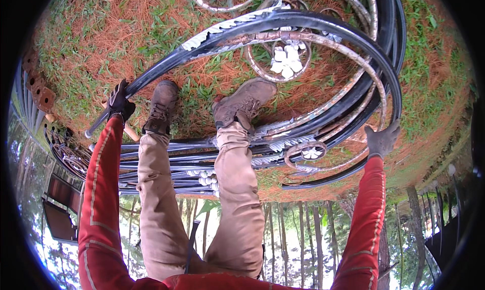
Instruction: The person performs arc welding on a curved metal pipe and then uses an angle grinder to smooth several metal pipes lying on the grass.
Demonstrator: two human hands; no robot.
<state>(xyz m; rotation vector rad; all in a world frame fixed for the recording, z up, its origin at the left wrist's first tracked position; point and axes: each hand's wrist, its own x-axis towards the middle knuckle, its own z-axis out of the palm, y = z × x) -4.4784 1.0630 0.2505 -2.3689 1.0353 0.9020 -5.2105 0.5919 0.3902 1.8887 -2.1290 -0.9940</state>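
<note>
One curved, silver-leafed black rail: left hand clamped on it, right hand of unclear grip.

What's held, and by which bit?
The black bar: the left grip holds it near its left end; the right grip is at its curved side, hold unclear.

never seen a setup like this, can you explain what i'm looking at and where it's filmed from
No machine here: a person wearing gloves works by hand, filmed by a wide fisheye camera on their head, looking down. That bends straight edges and puts trees along the bottom. The left hand holds one end of a curved black bar. The right hand is at its far curve; its grip is hard to judge. On the grassy ground lie more black bars and rusty scrolls, one around a white flower.
</note>
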